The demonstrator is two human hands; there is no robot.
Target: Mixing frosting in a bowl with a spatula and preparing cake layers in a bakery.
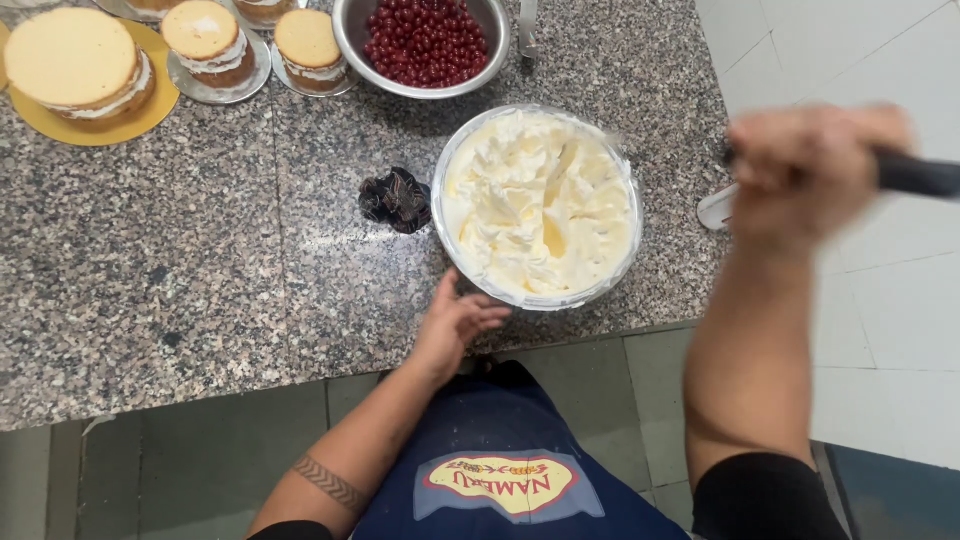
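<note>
Nearest me, my left hand (455,322) lies open against the rim of the round steel bowl (470,270) heaped with swirled white whipped cream, at the tabletop's (180,260) front edge. My right hand (805,170), blurred, grips a black-handled spatula (920,175) past the right edge.

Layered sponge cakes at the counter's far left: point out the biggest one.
The cake on the yellow round board at the far left is biggest. The others sit on small silver plates, clearly narrower.
</note>
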